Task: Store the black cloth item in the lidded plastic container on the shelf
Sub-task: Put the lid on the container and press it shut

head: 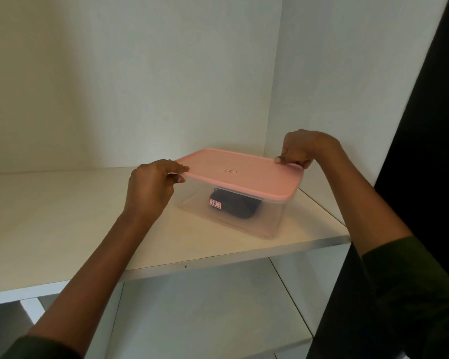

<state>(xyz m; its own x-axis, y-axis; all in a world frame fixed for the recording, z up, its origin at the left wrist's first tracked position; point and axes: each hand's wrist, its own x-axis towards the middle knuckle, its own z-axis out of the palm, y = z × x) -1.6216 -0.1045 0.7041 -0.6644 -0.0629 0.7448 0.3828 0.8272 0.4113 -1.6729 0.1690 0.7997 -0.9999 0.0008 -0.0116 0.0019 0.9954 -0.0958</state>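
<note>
— From the head view, where do we stand?

— We have the clear plastic container (pixel 231 216) sitting on the white shelf (pixel 62 216), toward its right end near the side wall. The black cloth item (pixel 237 206) is already inside; we see it dark through the front wall, behind a small red-bordered label (pixel 215 203).

— And the hands?

— Both are on the pink lid (pixel 240 174). Our left hand (pixel 153 187) pinches the lid's near-left corner, thumb on top and fingers curled under the edge. Our right hand (pixel 302 151) grips the far-right corner from above, fingertips pressed to the rim.

— Is the lid seated?

— It lies over the container, roughly level, but we cannot tell whether the edge is snapped down all round; the left corner looks slightly lifted where our fingers are beneath it.

— So which step is this?

— We judge it to be the closing step: cloth stowed, lid being fitted.

— What does the next move need?

— Sliding the left fingers out from under, lining the rim up with the walls, then pressing each corner down evenly so that the container doesn't skid on the shelf.
</note>
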